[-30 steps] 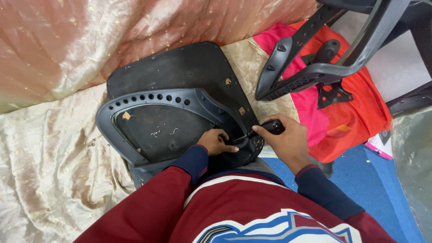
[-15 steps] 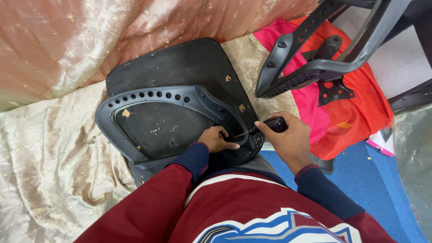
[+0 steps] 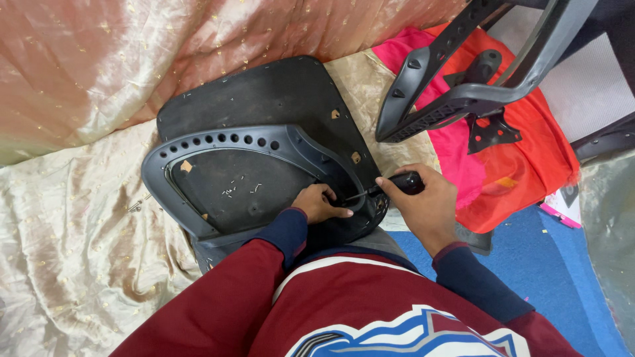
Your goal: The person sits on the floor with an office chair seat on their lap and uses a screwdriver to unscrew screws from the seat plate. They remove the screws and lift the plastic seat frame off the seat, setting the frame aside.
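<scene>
A black chair seat base [image 3: 264,99] lies upside down on a shiny cream cloth, with a grey plastic armrest frame [image 3: 218,142] with a row of holes laid over it. My right hand [image 3: 426,205] grips a black-handled screwdriver [image 3: 383,187] whose shaft points left at the frame's near right corner. My left hand [image 3: 319,203] rests on that corner, fingers pinched at the screwdriver's tip. Small loose screws [image 3: 239,190] lie on the seat base inside the frame.
A second grey chair frame [image 3: 463,86] with a black bracket [image 3: 491,132] stands at the upper right over pink and orange cloth [image 3: 522,172]. Blue floor [image 3: 529,264] shows at the lower right. Peach-gold fabric [image 3: 99,73] drapes behind.
My right hand with the screwdriver has turned slightly at the frame's corner. My left hand has stayed at the tip. The view has shifted a little.
</scene>
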